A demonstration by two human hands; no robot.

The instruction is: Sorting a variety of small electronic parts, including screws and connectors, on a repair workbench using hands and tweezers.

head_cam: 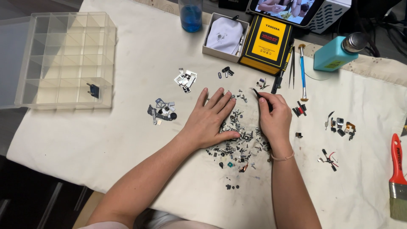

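Observation:
My left hand (210, 120) lies flat, palm down and fingers spread, on a white cloth (127, 140) at the left edge of a heap of small dark electronic parts and screws (239, 142). My right hand (274, 116) rests on the right side of that heap. Its fingers pinch black tweezers (257, 93), whose tips point up and left over the heap's far edge. Whether the tips hold a part is too small to tell.
A clear compartment box (63, 59) holding one small part stands far left. Sorted little piles (162, 112) (185, 79) (341, 126) dot the cloth. At the back are a blue cup (190, 15), a white box (224, 36), a yellow-black case (268, 42), a screwdriver (302, 72) and a teal bottle (337, 53). A red-handled brush (397, 178) lies far right.

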